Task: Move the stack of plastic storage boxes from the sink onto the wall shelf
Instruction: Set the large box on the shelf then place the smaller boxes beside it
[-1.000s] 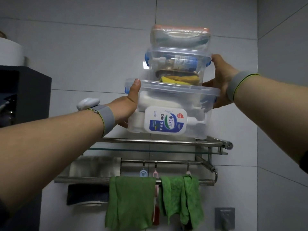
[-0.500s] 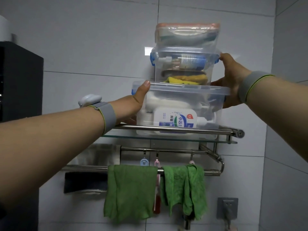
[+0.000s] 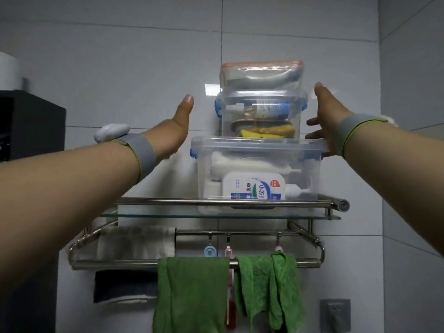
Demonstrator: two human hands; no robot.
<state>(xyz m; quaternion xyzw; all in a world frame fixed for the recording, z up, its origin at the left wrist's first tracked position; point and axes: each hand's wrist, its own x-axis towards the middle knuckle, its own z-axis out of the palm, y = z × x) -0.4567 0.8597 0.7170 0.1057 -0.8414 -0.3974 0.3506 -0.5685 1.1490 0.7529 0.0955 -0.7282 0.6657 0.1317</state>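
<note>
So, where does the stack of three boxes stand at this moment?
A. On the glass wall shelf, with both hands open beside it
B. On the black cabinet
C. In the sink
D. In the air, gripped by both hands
A: the stack of boxes sits on the glass shelf, and the left hand and the right hand are open at its sides.

Home bathroom.
Grey glazed wall tiles (image 3: 144, 68); steel-and-glass wall shelf (image 3: 168, 215); green cloths (image 3: 192, 296) hang on its rail.
</note>
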